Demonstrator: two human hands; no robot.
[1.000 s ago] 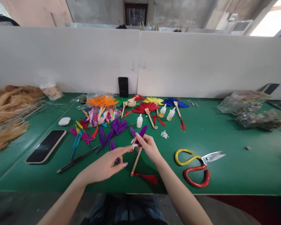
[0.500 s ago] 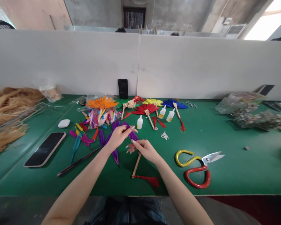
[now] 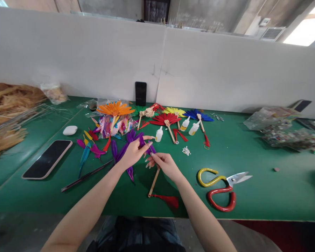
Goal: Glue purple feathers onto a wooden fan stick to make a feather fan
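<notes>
A purple feather (image 3: 151, 149) is stretched between my two hands above the table. My left hand (image 3: 134, 152) pinches its upper part, with the index finger extended to the right. The thumb and forefinger of my right hand (image 3: 165, 166) close on the feather's lower end; the other fingers are loosely curled. Beneath my right hand lies a wooden fan handle (image 3: 153, 182), its top hidden by the hand, with a red tassel (image 3: 170, 201) at its lower end. More purple feathers (image 3: 122, 152) lie beside and under my left hand.
Yellow-and-red-handled scissors (image 3: 220, 187) lie to the right, near small white beads (image 3: 186, 151). Glue bottles (image 3: 159, 134) and a red feather fan (image 3: 166, 119) stand or lie behind my hands. A phone (image 3: 47, 159) and dark tweezers-like tool (image 3: 86, 176) lie left.
Both hands stay close together on the purple feather. My left index finger has straightened out to the right. The whole view has shifted slightly.
</notes>
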